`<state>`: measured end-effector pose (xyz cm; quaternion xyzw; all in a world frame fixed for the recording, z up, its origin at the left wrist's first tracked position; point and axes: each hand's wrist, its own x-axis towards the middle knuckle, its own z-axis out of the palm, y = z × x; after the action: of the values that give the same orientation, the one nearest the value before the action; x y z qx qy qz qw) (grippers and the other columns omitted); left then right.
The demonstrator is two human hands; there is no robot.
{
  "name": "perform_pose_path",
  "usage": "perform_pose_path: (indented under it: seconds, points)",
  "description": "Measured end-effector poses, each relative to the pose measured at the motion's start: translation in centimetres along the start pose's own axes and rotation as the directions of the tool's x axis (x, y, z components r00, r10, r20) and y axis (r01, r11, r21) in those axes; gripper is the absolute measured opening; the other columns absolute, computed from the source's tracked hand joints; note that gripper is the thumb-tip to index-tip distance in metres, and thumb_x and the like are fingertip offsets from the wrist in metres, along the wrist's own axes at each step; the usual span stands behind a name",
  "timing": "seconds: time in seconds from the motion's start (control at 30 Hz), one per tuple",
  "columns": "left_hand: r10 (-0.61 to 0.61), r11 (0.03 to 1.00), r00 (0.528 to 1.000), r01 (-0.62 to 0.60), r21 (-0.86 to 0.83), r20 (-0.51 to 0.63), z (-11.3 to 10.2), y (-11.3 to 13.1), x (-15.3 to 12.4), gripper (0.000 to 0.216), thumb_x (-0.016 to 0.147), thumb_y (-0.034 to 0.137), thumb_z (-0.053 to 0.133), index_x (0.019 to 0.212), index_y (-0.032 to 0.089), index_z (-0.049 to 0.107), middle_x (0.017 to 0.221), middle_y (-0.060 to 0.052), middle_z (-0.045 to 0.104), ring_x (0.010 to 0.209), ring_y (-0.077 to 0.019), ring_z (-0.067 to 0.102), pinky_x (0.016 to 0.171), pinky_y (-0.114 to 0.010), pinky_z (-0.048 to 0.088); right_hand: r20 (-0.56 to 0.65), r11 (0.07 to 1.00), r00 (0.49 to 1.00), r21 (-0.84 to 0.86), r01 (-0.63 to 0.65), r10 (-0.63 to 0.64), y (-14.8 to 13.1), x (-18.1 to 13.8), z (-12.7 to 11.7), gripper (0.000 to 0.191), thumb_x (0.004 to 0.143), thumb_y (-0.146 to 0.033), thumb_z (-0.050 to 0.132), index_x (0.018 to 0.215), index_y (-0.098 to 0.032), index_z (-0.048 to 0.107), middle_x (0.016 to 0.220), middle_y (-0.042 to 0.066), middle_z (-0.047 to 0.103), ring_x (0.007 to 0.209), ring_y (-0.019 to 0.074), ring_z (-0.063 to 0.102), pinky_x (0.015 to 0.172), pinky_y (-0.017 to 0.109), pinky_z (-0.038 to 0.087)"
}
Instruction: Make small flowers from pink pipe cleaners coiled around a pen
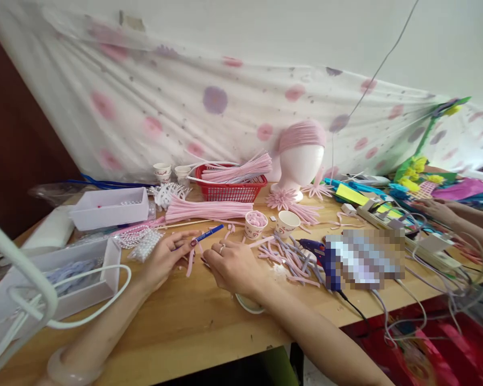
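My left hand [167, 261] is closed on a blue pen [210, 234], which points up to the right from its fingertips. A short pink pipe cleaner [190, 264] hangs down beside these fingers. Close by, my right hand [234, 266], with a ring on one finger, is pinched just below the pen. A thin pink strand [200, 249] runs between the pen and my right fingertips, which are partly hidden. Behind the hands are a paper cup of pink fuzzy pieces [256, 224] and another paper cup [287, 223].
A red basket [233, 190] and a bundle of pink pipe cleaners [209, 210] lie behind. A foam head [300, 163] stands farther back. At right are cut stems [292, 254], a blue glue gun [320, 254], cables and another person's hand [437, 210]. White trays [109, 208] stand left.
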<state>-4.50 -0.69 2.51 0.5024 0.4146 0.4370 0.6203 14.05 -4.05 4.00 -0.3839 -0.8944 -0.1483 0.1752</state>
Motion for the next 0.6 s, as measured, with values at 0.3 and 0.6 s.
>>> perform_pose_path:
  seconds: [0.3, 0.6]
  points:
    - [0.032, 0.966, 0.994, -0.058, 0.251, 0.107, -0.3, -0.7, 0.4, 0.038, 0.072, 0.045, 0.073, 0.094, 0.016, 0.066, 0.083, -0.004, 0.071, 0.076, -0.02, 0.067, 0.065, -0.031, 0.056, -0.029, 0.991, 0.995, 0.089, 0.099, -0.097, 1.0, -0.1, 0.2, 0.016, 0.092, -0.015, 0.05, 0.081, -0.017, 0.062, 0.072, 0.004, 0.064, 0.066, 0.0182, 0.051, 0.058, 0.03, 0.033]
    - [-0.047, 0.936, 0.972, -0.038, 0.351, 0.232, -0.8, -0.3, 0.0, 0.026, 0.082, 0.044, 0.063, 0.083, 0.019, 0.053, 0.057, 0.006, 0.06, 0.043, -0.0109, 0.057, 0.039, -0.021, 0.049, -0.192, 0.968, 0.98, 0.252, -0.008, 0.058, 2.5, 0.1, 0.3, 0.024, 0.099, -0.027, 0.048, 0.088, -0.016, 0.066, 0.074, 0.006, 0.064, 0.071, 0.0195, 0.053, 0.067, 0.03, 0.042]
